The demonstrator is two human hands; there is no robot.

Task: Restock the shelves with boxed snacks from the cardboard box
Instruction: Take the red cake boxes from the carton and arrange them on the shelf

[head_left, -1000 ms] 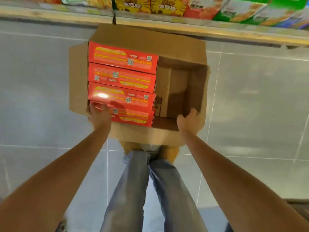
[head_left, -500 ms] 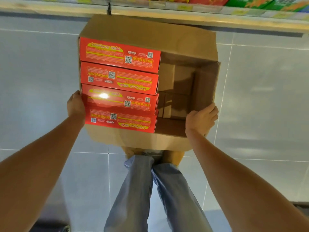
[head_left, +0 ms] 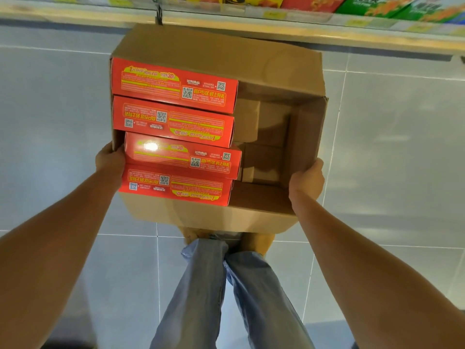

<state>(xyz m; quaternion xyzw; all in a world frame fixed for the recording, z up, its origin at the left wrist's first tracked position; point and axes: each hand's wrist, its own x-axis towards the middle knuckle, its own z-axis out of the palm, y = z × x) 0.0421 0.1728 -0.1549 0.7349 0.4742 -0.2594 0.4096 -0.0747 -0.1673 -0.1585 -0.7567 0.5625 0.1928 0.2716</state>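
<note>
— Where's the stock?
— Four red snack boxes [head_left: 173,81] fill the left half of the cardboard box [head_left: 226,46], near the shelf [head_left: 251,27]. My left hand [head_left: 109,161] and right hand [head_left: 305,178] each grip a side wall.
— The risk?
— All the weight sits on the left. The box could tip, or the snacks could slide into the empty half.

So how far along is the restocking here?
Done: the right half of the brown cardboard box is bare, so some stock has probably gone out. In hand: the left hand and right hand grip the box's side walls; no snack is held. Left: four red rectangular snack boxes fill the left half, to go on the shelf ahead.
</note>
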